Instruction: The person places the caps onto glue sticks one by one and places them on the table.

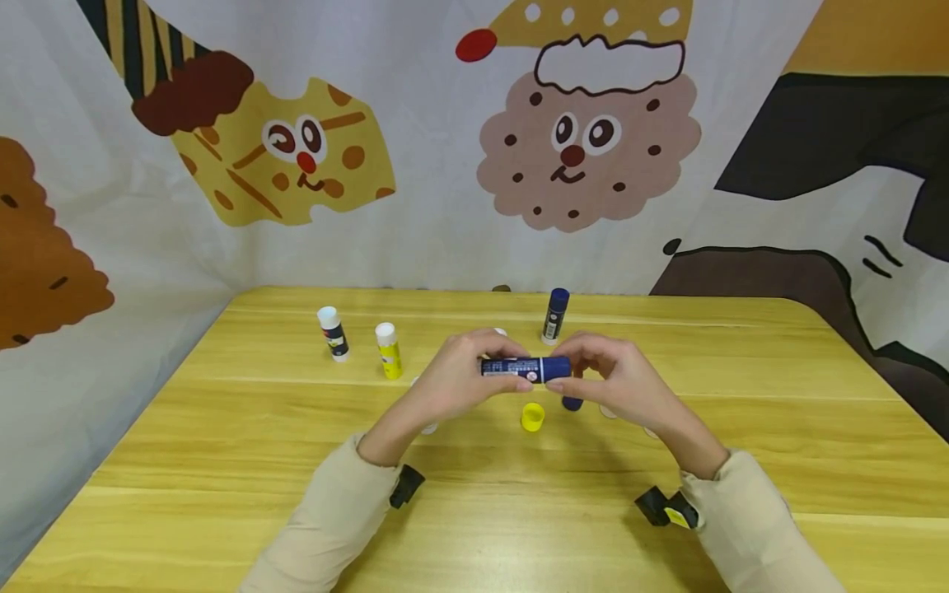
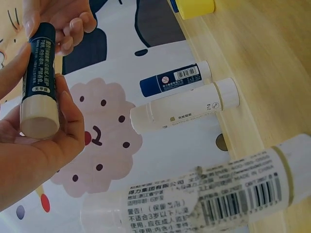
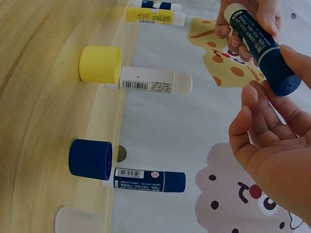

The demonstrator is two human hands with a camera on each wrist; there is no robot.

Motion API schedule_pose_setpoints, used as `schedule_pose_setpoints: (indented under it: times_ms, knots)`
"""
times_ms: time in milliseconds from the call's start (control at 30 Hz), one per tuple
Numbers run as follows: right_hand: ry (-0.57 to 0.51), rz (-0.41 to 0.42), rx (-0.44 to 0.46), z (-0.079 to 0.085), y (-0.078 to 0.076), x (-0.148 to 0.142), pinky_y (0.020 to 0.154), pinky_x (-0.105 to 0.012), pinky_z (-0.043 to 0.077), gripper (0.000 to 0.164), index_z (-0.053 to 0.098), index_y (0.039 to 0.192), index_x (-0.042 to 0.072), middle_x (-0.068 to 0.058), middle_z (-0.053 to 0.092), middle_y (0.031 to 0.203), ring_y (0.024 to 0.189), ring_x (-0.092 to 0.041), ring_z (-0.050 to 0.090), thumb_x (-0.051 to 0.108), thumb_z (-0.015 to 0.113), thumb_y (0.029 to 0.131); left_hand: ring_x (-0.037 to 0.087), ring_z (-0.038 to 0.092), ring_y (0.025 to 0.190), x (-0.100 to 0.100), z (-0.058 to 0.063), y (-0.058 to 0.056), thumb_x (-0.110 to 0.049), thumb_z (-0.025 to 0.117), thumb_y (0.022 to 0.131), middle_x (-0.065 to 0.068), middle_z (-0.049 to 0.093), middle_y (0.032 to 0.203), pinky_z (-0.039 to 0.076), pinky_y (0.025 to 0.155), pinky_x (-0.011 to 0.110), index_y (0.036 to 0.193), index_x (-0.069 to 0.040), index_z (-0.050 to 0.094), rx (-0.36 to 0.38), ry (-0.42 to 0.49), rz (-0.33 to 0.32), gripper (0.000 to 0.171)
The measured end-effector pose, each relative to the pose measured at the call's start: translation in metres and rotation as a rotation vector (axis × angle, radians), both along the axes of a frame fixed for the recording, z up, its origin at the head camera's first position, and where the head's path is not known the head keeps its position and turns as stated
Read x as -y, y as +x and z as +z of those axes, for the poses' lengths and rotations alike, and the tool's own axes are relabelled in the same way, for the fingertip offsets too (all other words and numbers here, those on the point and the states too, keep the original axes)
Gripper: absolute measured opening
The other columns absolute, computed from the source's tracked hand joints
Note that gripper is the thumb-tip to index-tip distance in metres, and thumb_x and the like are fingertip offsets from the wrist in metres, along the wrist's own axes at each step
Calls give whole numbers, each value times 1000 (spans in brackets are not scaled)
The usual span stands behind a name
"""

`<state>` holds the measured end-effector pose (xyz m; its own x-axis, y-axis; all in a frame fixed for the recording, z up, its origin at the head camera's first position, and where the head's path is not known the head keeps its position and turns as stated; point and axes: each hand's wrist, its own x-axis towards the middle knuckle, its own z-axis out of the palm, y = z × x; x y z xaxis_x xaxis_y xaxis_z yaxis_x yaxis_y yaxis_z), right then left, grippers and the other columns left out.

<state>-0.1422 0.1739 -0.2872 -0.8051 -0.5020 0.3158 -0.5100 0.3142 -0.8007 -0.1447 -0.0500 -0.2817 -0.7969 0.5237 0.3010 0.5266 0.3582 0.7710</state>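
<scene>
A glue stick (image 1: 515,370) with a dark label and a blue cap is held level above the table between both hands. My left hand (image 1: 455,379) grips its body, and the white base (image 2: 40,116) pokes out of the grip in the left wrist view. My right hand (image 1: 626,379) pinches the blue cap end (image 3: 281,73) between thumb and forefinger, the other fingers loosely bent. The cap sits on the stick. Below the hands, a loose yellow cap (image 1: 532,417) and a loose blue cap (image 3: 91,159) stand on the table.
Upright at the back are a blue-capped glue stick (image 1: 555,316), a yellow one (image 1: 389,352) and a white-capped navy one (image 1: 334,334). White glue sticks (image 2: 184,104) stand partly hidden behind my left hand. A whitish cap (image 3: 77,221) is near the right. A printed cloth hangs behind the wooden table (image 1: 504,535).
</scene>
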Motion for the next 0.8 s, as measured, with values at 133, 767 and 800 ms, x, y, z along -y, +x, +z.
schedule_pose_setpoints:
  times_ms: [133,767,800]
  knots:
    - [-5,2,-11,0,0,0,62,-27,44,15,65,97,4,-5,60,91,71,-19,51,4,67,82,12,54,74,0,0,-1,-18,73,78,1,63,89,46,64,23,101,-5,67,-1,2,-5,27]
    - [-47,-8,-35,6,1,0,62,-28,44,18,65,98,5,-5,61,94,70,-19,51,0,67,81,12,55,83,6,3,-2,-21,71,80,2,63,96,47,68,25,106,-7,64,74,-20,5,31]
    - [-46,-10,-34,7,0,-1,63,-28,44,18,65,98,5,-4,61,93,70,-19,51,0,67,81,13,55,85,7,4,-3,-22,71,81,2,63,97,47,70,26,107,-7,64,76,-28,15,32]
